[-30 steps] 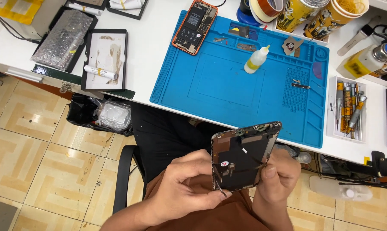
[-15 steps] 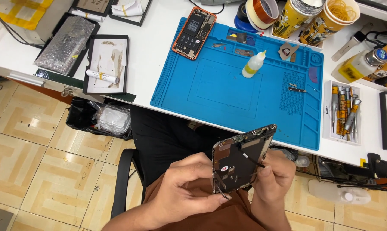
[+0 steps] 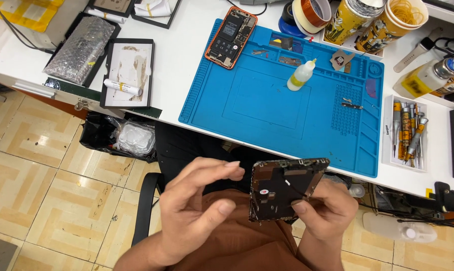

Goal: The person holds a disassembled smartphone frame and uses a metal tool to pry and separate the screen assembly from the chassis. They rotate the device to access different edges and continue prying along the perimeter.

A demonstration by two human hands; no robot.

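Your right hand (image 3: 327, 213) grips the opened phone frame (image 3: 284, 190) (lap-level); left hand (image 3: 197, 211) hovers open, ready to pinch something inside.

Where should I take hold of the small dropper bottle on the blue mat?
Take the bottle by its round white body, below the yellow nozzle. Come from the near, open side of the mat, fingers on left and right. It looks upright and stands alone, with small metal parts only behind it.
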